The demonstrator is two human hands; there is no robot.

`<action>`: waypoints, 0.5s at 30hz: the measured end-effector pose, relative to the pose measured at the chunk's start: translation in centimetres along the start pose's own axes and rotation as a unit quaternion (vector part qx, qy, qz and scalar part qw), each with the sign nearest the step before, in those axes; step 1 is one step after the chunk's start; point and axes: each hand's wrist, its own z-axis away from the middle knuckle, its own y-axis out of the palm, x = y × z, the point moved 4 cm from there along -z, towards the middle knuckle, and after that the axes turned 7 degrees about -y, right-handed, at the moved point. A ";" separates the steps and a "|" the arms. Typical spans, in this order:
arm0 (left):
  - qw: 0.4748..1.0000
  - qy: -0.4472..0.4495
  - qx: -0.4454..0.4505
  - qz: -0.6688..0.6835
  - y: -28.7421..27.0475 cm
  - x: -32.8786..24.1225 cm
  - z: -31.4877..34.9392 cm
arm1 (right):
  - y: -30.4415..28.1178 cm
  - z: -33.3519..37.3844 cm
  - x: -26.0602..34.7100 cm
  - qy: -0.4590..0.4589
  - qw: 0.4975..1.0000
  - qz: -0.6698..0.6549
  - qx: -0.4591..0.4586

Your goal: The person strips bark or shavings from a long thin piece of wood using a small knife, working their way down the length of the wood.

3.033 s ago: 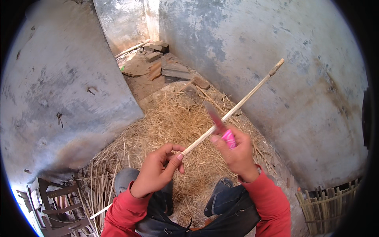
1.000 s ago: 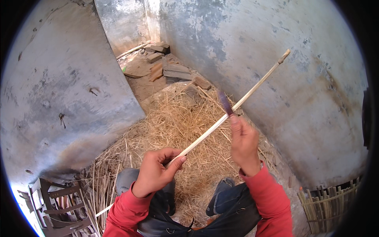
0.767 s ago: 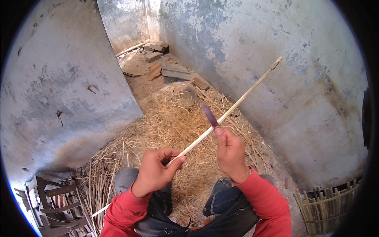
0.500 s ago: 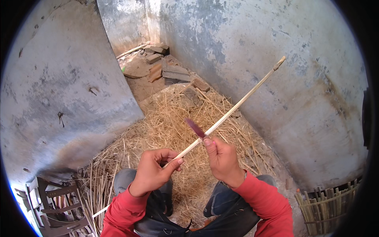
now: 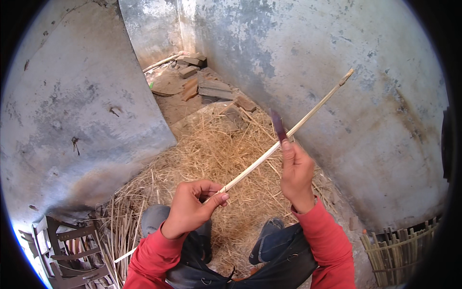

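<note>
A long pale bamboo strip (image 5: 255, 164) slants from my lap up to the far right, with a darker knotted joint near its upper tip. My left hand (image 5: 195, 204) pinches its lower part between thumb and fingers. In my right hand (image 5: 297, 173) is a knife (image 5: 277, 124), its dark, purplish blade slightly blurred and pointing up and away. The blade's base crosses the strip around its middle, close to my right thumb. The knife's handle is hidden inside my fist.
Thin shavings (image 5: 211, 139) cover the floor between my feet and beyond. Long split strips (image 5: 120, 231) lie at the left beside a dark wooden frame (image 5: 72, 250). Bricks and tiles (image 5: 214, 89) are stacked at the far corner. A slatted bamboo basket (image 5: 399, 253) stands at right, near the wall.
My right hand and the knife have moved up and right along the strip, away from my left hand. The left hand keeps its pinch, nearly in place.
</note>
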 end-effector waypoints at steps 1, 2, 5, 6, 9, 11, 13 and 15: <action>1.000 0.000 -0.004 -0.002 0.1 0.1 0.0 | 0.4 0.4 0.1 0.014 1.000 0.004 0.026; 1.000 0.001 -0.006 -0.003 0.3 0.2 -0.1 | 1.0 1.4 0.4 0.014 1.000 0.007 0.025; 1.000 -0.025 -0.012 -0.006 0.3 0.1 -0.2 | 3.5 3.5 1.7 -0.027 0.995 -0.016 0.092; 1.000 -0.025 -0.014 -0.008 0.2 0.1 -0.2 | 3.5 3.2 2.2 -0.052 0.994 -0.010 0.098; 1.000 -0.010 -0.021 0.004 0.0 -0.1 0.0 | 2.5 1.9 2.4 -0.045 0.995 -0.010 0.087; 1.000 -0.008 -0.008 0.013 -0.1 0.0 0.0 | 1.5 0.8 1.4 -0.012 0.997 -0.015 0.072; 1.000 -0.008 -0.008 0.018 -0.1 -0.2 0.2 | 0.4 -0.2 0.6 -0.012 1.000 0.013 0.017; 1.000 -0.005 -0.001 0.027 0.1 -0.4 0.0 | 1.8 1.7 1.6 -0.032 0.998 0.012 0.056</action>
